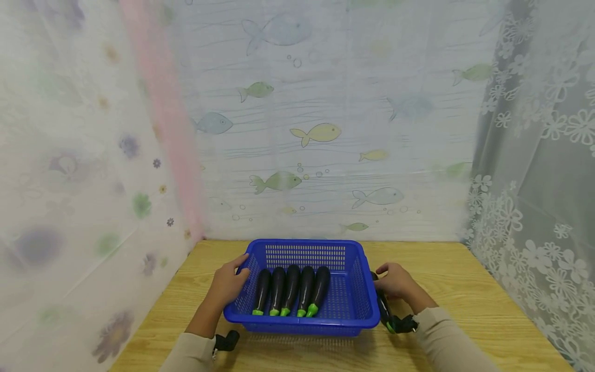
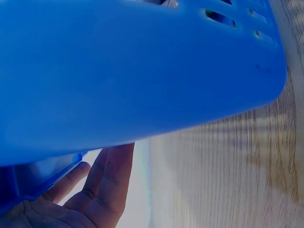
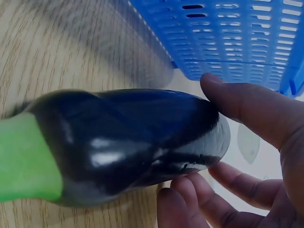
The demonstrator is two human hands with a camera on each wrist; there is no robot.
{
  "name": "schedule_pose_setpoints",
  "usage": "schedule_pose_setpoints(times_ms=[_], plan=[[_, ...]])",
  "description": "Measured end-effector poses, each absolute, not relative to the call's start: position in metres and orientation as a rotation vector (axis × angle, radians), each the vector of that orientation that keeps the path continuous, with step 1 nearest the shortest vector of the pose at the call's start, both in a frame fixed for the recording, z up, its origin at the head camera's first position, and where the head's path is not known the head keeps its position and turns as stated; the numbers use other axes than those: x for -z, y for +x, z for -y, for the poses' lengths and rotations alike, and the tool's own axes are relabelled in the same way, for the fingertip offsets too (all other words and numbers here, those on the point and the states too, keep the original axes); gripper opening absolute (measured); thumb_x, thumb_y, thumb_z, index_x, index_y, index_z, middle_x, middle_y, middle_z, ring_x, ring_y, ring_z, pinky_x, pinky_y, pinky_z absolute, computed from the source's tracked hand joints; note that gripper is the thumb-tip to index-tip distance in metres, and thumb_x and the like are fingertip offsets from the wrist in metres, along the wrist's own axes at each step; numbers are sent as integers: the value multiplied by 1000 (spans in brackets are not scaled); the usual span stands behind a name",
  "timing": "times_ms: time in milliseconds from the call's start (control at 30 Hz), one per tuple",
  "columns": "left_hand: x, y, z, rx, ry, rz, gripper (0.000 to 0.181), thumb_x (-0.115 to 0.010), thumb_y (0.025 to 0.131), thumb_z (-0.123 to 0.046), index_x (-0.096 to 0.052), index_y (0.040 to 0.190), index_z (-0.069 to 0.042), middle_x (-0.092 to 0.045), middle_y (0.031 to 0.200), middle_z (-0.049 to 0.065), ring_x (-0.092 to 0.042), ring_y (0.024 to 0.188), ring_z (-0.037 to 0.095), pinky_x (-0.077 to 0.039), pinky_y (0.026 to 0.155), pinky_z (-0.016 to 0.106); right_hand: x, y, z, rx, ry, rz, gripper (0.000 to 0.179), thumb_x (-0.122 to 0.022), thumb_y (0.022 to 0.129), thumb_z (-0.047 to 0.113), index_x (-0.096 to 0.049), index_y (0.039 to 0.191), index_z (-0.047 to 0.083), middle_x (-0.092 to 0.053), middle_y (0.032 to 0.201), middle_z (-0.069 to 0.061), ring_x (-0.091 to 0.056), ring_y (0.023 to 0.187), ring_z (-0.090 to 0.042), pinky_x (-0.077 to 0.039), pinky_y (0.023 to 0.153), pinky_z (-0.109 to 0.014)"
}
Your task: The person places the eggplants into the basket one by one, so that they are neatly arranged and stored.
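A blue plastic basket [image 1: 308, 321] stands on the table, with several dark eggplants [image 1: 292, 289] side by side in its left and middle part, green stem ends toward me. My left hand [image 1: 229, 281] holds the basket's left rim; in the left wrist view its fingers [image 2: 111, 185] show past the blue edge. Just outside the basket's right side, my right hand [image 1: 395, 283] grips another eggplant [image 3: 128, 147] near its dark rounded end. The thumb [image 3: 247, 102] lies on one side of it and the fingers on the other. Its green stem end points toward me.
The wood-grain table [image 1: 483, 305] extends on both sides of the basket. Behind it hangs a pale fish-print sheet [image 1: 325, 181]. Floral curtains [image 1: 530, 217] close off the left and right sides. Each wrist carries a small black device [image 1: 226, 341].
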State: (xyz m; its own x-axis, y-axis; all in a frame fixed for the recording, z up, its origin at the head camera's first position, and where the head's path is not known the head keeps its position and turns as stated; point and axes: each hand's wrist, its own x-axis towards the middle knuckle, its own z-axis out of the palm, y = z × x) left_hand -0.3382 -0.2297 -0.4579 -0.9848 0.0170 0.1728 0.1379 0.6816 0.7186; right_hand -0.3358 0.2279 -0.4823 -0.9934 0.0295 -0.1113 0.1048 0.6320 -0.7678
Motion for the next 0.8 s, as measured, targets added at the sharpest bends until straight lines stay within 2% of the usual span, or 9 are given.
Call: schedule_pose_setpoints(times_ms=[267, 500, 667, 800], plan=[[456, -336, 229, 1197, -120, 2739, 56, -54, 100, -22, -50, 155, -13, -53, 152, 23, -52, 64, 20, -44, 58, 32, 485, -335, -241, 1325, 115, -2742, 66, -85, 80, 23, -57, 130, -10, -69, 106, -22, -69, 78, -23, -60, 64, -40], [455, -335, 228, 1198, -121, 2742, 56, -54, 100, -22, -49, 155, -13, -53, 152, 23, -49, 61, 19, -44, 57, 31, 485, -328, -262, 1429, 144, -2656, 71, -83, 84, 20, -49, 137, -14, -66, 116, -31, -73, 86, -26, -62, 71, -45], [456, -336, 229, 1192, -121, 2745, 56, -54, 100, -22, -48, 156, -14, -52, 153, 22, -50, 62, 19, -44, 57, 31, 477, -321, -271, 1467, 170, -2637, 70, -80, 87, 21, -48, 140, -13, -66, 118, -30, -72, 89, -26, -62, 72, -44], [456, -336, 229, 1200, -114, 2746, 56, -54, 100, -23, -49, 156, -15, -54, 151, 21, -46, 59, 18, -43, 55, 32, 469, -317, -276, 1474, 197, -2637, 70, -77, 90, 25, -48, 141, -11, -63, 123, -31, -70, 99, -30, -63, 76, -44]])
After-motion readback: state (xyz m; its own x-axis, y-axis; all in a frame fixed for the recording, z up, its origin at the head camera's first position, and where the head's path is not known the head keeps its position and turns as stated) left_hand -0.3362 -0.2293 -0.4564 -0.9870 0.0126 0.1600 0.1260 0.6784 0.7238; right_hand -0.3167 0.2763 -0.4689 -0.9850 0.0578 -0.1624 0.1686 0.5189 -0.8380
